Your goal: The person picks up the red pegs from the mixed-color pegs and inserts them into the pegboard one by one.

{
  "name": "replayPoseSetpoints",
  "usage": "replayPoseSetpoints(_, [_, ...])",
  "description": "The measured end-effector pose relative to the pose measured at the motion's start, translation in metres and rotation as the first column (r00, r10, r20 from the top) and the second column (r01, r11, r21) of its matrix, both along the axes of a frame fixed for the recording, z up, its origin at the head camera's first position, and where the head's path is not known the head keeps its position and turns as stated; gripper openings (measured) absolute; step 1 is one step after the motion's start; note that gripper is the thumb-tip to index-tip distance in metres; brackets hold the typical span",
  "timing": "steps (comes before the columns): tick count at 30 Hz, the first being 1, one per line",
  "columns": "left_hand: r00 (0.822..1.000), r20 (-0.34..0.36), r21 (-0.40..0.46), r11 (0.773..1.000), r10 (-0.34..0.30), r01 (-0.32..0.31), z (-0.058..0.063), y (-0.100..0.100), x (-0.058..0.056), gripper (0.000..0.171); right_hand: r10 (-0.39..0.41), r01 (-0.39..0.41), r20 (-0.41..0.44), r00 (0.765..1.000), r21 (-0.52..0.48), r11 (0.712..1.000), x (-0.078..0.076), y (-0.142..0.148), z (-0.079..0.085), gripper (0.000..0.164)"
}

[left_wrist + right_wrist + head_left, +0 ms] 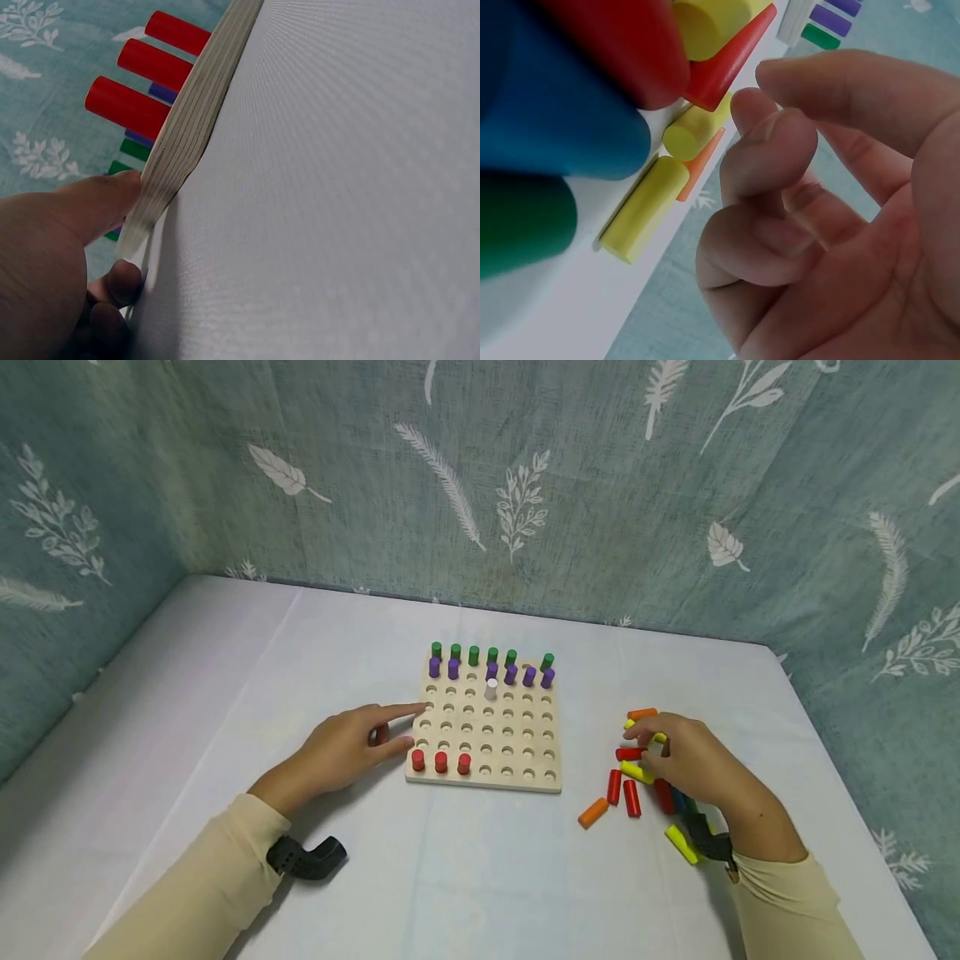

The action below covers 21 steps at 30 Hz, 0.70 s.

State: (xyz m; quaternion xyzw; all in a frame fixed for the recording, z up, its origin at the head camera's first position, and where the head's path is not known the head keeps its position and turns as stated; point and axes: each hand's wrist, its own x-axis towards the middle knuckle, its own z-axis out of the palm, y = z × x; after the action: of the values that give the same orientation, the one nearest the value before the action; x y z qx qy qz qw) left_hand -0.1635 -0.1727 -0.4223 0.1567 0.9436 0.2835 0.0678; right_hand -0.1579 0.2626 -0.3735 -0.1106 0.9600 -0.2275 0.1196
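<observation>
A wooden pegboard (498, 740) with rows of round holes lies on the table. My left hand (341, 747) is at its left edge, index finger and thumb extended against it. In the left wrist view that thumb touches the board's side (187, 112). Three red pegs (441, 762) stand in the front row, a white peg (491, 689) further back, and purple pegs (510, 675) and green pegs (474, 655) fill much of the back rows. Over loose pegs at the right hovers my right hand (693, 760), fingers loosely bent, with nothing visible between them.
Beneath and around the right hand lie red pegs (632, 798), yellow pegs (681, 844), orange pegs (593, 812), a blue peg (562, 97) and a green peg (525, 221). A leaf-patterned cloth (600, 510) hangs behind the white table (480, 877).
</observation>
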Motion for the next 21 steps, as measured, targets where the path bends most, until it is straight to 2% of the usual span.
replayPoseSetpoints(9, [1.0,0.004,-0.008,1.0,0.001,-0.001,0.001,-0.0023,0.0005,0.053,-0.031,0.033,0.044,0.999,-0.026,0.999,-0.0054,0.0038,-0.0043,0.032])
replayPoseSetpoints(14, [1.0,-0.018,0.002,1.0,0.005,-0.005,0.0021,-0.0025,-0.0014,0.053,-0.032,0.033,0.025,0.999,-0.022,0.999,-0.008,0.0038,-0.005,0.034])
replayPoseSetpoints(21, [1.0,-0.015,-0.008,1.0,-0.011,0.011,0.0016,-0.001,-0.0023,0.053,-0.012,0.012,0.064,0.998,-0.009,1.0,-0.0075,0.0051,-0.0055,0.037])
